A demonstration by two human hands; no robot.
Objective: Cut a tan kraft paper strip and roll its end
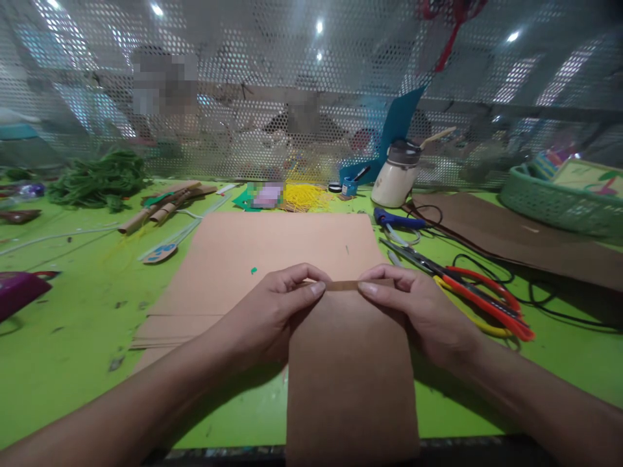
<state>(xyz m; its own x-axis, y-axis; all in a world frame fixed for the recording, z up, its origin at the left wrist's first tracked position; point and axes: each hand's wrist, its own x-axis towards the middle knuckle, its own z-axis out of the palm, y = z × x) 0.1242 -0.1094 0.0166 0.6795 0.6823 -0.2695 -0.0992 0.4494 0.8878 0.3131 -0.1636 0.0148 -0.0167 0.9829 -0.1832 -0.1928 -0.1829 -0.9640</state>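
Between my two hands is a sheet of brown kraft paper (pixel 353 376), its top edge folded over in a narrow strip. My left hand (pixel 277 308) pinches the fold near its left end, thumb on top. At the right part of the same fold, my right hand (pixel 421 308) pinches in the same way. The sheet hangs toward me, past the table's front edge. Behind my hands lies a stack of larger light-brown sheets (pixel 272 243), with a small green scrap (pixel 254 270) on it. Scissors with red handles (pixel 487 301) lie close to my right hand.
A blue-handled tool (pixel 399 220) and a white glue jar with a stick (pixel 396 175) stand beyond the scissors. Back right are brown sheets (pixel 467 220) and a green basket (pixel 549 201). Green strands (pixel 97 178), paper rolls (pixel 165 206) and yellow strands (pixel 306 196) lie along the back.
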